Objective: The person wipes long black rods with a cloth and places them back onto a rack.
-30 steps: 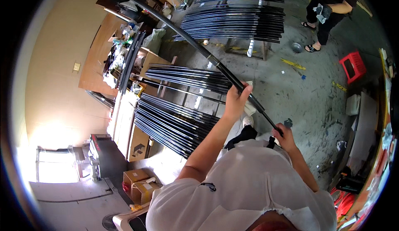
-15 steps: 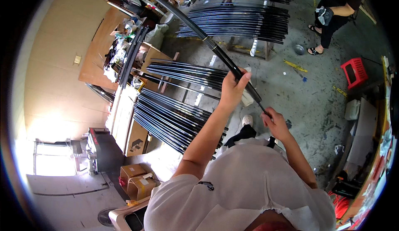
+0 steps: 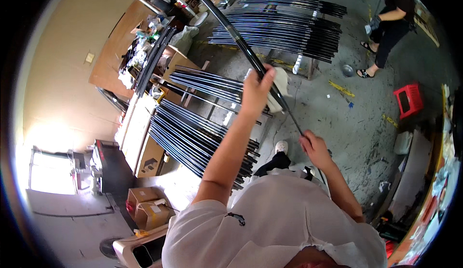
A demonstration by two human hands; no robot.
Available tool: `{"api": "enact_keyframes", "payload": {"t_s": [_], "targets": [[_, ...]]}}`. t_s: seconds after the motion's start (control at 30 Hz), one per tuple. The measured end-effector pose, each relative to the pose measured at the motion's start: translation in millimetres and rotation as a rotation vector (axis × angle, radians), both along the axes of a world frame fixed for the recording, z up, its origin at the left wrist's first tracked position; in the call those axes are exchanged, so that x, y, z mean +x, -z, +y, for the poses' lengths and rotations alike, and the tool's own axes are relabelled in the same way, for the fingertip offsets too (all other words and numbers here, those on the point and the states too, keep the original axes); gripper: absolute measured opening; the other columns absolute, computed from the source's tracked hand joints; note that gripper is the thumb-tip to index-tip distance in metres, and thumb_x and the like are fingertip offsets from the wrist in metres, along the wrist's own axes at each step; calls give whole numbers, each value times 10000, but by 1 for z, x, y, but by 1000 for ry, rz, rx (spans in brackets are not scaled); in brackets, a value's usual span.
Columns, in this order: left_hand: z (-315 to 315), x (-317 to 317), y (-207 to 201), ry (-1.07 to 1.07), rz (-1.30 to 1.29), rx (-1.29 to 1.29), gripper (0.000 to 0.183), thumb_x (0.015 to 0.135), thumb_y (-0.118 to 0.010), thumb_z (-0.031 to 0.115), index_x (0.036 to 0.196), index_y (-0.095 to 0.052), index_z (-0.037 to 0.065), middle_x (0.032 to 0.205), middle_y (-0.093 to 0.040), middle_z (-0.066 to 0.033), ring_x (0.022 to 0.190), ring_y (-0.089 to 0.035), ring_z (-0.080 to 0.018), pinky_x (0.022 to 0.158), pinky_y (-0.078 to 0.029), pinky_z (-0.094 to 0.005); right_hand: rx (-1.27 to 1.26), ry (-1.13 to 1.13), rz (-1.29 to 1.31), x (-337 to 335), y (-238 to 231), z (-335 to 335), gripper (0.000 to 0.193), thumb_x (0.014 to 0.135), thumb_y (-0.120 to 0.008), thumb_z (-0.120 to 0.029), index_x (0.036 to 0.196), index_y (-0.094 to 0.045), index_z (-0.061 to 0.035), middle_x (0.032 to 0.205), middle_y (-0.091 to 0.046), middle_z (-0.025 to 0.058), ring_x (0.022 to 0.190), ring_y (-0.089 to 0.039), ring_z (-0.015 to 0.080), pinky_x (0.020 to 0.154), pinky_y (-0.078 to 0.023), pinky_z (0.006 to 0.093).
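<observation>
Wearing a pale short-sleeved shirt (image 3: 270, 219), below the long black pole (image 3: 236, 34). Gripping a thin dark rod (image 3: 293, 119) with the closed right hand (image 3: 316, 147), past the pole's lower end and nearly in line with it. Gripping the pole itself with the closed left hand (image 3: 255, 92), close to that lower end. Holding it aslant, with its far end running to the upper left and out of view. Seeing a cream cloth-like sheet (image 3: 281, 81) just behind the pole, beside the left hand; cannot tell whether also held there. Standing with a white shoe (image 3: 281, 147) below the pole's lower end. Facing, left of the pole, a near bundle of black poles (image 3: 197, 140), with a cardboard box (image 3: 150, 159) beside it; then, farther off, a second bundle (image 3: 207, 82), also left of the pole. Looking to a red plastic stool (image 3: 409, 100), well right of the pole, and past it to a metal bowl (image 3: 347, 70). Finding beyond these a far row of black poles (image 3: 284, 29), stretching from behind the pole to its right. Seeing, far to the pole's right, a dark-clothed co-worker (image 3: 398, 7).
</observation>
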State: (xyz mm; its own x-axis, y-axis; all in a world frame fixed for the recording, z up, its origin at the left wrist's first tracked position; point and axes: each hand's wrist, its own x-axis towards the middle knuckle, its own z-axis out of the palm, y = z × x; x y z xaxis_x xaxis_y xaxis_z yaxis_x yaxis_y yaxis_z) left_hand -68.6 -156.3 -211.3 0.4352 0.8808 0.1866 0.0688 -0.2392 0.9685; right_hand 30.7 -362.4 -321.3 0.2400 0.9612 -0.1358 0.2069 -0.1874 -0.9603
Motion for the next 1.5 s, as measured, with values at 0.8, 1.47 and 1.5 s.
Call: {"api": "enact_keyframes", "payload": {"t_s": [0.8, 1.47, 1.5], "targets": [[68, -286, 96, -1033, 371, 1, 244, 823, -591, 244, 844, -556, 4, 675, -603, -102, 592, -583, -195, 555, -466, -339, -211, 77, 19, -5, 71, -19, 205, 930, -433, -179, 810, -489, -22, 598, -477, 19, 479, -419, 74, 433, -384, 245], [-62, -260, 340, -889, 974, -736, 613, 813, -593, 288, 1276, -277, 39, 880, -620, -200, 794, -624, -366, 678, -505, -441, -387, 17, 39, 35, 74, -11, 193, 954, -397, -177, 832, -461, -42, 648, -437, 0, 471, -370, 55, 453, -422, 243], [-57, -258, 337, -857, 999, -757, 672, 815, -591, 279, 1334, -233, 45, 890, -619, -194, 792, -628, -356, 673, -509, -432, -410, 30, 45, 34, 69, -10, 196, 954, -396, -179, 826, -458, -45, 648, -434, -1, 469, -367, 54, 449, -418, 241]]}}
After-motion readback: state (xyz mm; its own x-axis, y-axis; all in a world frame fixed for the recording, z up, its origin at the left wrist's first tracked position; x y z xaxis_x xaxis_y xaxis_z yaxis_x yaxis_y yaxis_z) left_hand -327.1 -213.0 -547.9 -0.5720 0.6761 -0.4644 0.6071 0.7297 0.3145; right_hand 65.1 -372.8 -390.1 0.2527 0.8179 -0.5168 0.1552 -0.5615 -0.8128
